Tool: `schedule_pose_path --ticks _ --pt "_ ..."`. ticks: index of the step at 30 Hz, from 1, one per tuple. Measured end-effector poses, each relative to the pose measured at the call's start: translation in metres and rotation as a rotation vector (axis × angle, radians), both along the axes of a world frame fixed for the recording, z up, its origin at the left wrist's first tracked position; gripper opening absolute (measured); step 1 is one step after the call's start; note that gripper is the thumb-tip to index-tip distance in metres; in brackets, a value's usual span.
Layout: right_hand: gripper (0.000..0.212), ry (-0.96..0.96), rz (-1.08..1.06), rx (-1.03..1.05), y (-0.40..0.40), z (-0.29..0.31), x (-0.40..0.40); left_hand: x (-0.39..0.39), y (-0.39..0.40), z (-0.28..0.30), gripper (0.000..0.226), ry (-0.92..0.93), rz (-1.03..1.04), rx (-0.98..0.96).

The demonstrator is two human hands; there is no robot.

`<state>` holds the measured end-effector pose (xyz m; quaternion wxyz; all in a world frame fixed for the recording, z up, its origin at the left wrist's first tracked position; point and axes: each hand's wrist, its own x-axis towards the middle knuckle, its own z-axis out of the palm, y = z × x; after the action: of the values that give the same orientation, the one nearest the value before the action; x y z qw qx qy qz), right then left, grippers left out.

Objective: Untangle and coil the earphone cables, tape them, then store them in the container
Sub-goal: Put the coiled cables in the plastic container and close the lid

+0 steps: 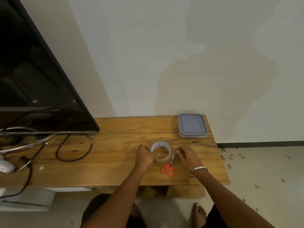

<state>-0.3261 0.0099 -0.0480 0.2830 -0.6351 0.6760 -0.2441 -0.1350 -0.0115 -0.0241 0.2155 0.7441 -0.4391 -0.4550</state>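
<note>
A roll of clear brownish tape (pixel 162 151) stands on the wooden table (pixel 115 145). My left hand (pixel 145 155) grips the roll's left side, thumb over its rim. Just right of the roll, my right hand (pixel 186 156) rests with fingertips pinched together; whether they hold the tape's end is too small to tell. Orange-handled scissors (pixel 168 168) lie between my hands, blades pointing toward the roll. A closed container with a grey-blue lid (pixel 192 125) sits at the table's far right corner. No earphone cable shows.
A black TV screen (pixel 36 79) stands at the left, with its metal foot (pixel 29 143), a looping black cable (pixel 74 148) and a white device (pixel 5 167) on the table. Debris (pixel 230 158) litters the floor at right. My bare foot (pixel 198 213) is below.
</note>
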Motion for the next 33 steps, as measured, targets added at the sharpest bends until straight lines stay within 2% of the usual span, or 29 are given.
schedule_pose_path --ticks 4,7,10,12,16,18,20,25,29,33 --pt "0.028 -0.26 -0.092 -0.021 -0.001 0.022 0.0 -0.031 0.002 0.01 0.047 0.017 0.026 -0.071" --pt "0.022 -0.132 -0.152 0.017 -0.008 0.027 -0.006 -0.05 0.004 0.015 0.039 0.047 0.026 -0.127" --pt "0.014 -0.004 -0.197 0.091 -0.008 0.021 -0.021 -0.063 0.013 0.015 0.032 0.064 -0.067 -0.155" --pt "0.011 0.003 -0.241 0.121 0.001 0.019 -0.034 -0.065 0.022 0.011 0.03 -0.027 -0.219 -0.203" --pt "0.016 0.036 -0.285 0.149 0.013 0.014 -0.058 -0.052 0.031 -0.009 0.028 -0.416 -0.54 -0.341" --pt "0.021 0.059 -0.301 0.175 0.014 0.013 -0.067 -0.045 0.033 -0.018 0.03 -0.479 -0.643 -0.37" --pt "0.023 0.072 -0.31 0.186 0.015 0.014 -0.074 -0.039 0.034 -0.023 0.029 -0.462 -0.714 -0.39" --pt "0.036 0.045 -0.353 0.202 0.017 0.022 -0.09 -0.034 0.033 -0.027 0.018 -0.434 -0.606 -0.369" --pt "0.041 0.095 -0.338 0.177 0.017 0.026 -0.091 -0.045 0.035 -0.027 0.023 -0.431 -0.513 -0.333" --pt "0.076 0.268 -0.105 0.077 0.018 0.028 -0.074 -0.063 0.035 -0.026 0.024 -0.405 -0.469 -0.308"
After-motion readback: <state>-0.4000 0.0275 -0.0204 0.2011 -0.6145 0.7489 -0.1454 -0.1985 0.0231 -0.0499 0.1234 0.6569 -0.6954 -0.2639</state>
